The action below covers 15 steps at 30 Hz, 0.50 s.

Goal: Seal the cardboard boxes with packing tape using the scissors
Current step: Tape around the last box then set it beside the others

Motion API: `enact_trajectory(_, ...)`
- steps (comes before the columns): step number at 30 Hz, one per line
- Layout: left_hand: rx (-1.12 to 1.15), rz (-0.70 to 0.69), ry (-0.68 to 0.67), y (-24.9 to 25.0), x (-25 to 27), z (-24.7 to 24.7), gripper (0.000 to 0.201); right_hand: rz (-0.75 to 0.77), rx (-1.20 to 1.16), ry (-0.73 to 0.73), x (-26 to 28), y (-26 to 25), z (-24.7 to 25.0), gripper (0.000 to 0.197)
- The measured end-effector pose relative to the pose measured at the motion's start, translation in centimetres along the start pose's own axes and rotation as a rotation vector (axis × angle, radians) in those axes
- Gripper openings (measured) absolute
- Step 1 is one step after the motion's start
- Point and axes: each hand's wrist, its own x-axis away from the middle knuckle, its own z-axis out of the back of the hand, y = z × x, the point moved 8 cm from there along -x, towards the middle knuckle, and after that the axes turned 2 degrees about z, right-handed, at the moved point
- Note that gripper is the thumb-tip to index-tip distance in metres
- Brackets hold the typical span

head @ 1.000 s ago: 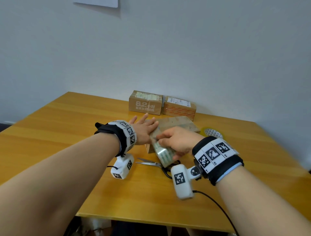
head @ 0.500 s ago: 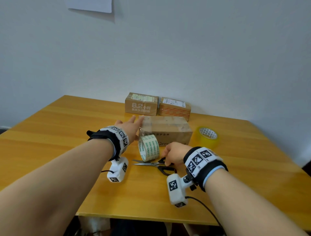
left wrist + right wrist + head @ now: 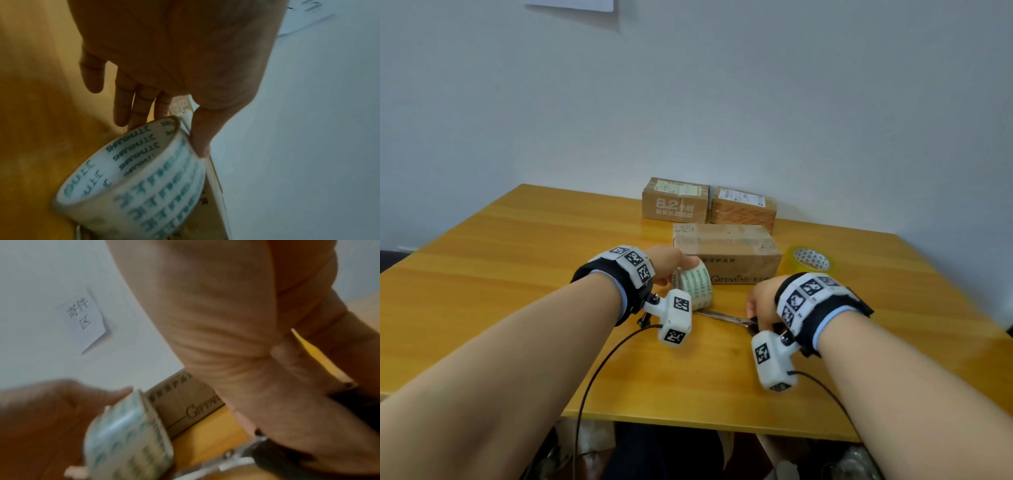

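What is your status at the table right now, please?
Left hand holds tape roll. Right hand on scissors, grip hidden. Box behind. Nothing in the way.

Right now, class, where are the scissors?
In the head view, the scissors lie on the table, handles under the right hand, near the printed tape roll.

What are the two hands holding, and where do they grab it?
The left hand pinches the tape roll at its rim. The right hand grips the scissors by the handles.
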Motion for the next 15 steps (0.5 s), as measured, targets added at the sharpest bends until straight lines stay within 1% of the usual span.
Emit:
enact_trajectory(2, 0.104, 0.004, 0.006, -0.2, -0.7, 0.1, 0.042, 0.035, -0.072, -0.101, 3.1, 0.6, 1.1, 0.029)
enact_trajectory(4, 0.158, -0.003, 0.041, -0.1, -1.4, 0.5, 0.04, 0.04, -0.2, -0.193, 4.9, 1.7, 2.1, 0.032)
enact_trajectory(6, 0.183, -0.005, 0.044, 0.1, -1.5, 0.7, 0.041, 0.053, -0.33, -0.188, 6.0, 2.8, 3.3, 0.035)
enact_trajectory(9, 0.21, -0.014, 0.054, 0.7, -1.8, 0.8, 0.047, 0.057, -0.548, -0.122, 6.0, 3.8, 5.0, 0.035)
enact_trajectory(10, 0.226, -0.016, 0.059, 0.8, -2.1, 0.7, 0.048, 0.062, -0.632, -0.079, 5.5, 3.9, 5.6, 0.035)
enact_trajectory(12, 0.285, -0.009, 0.05, 0.7, -2.9, 0.6, 0.048, 0.074, -0.79, 0.054, 4.3, 3.5, 7.0, 0.037)
enact_trajectory(14, 0.382, 0.015, 0.03, 0.5, -3.9, 0.5, 0.048, 0.085, -0.807, 0.202, 3.0, 3.1, 8.1, 0.041)
enact_trajectory(15, 0.434, 0.047, 0.021, 0.4, -4.2, 0.5, 0.047, 0.09, -0.793, 0.236, 2.4, 2.9, 8.3, 0.042)
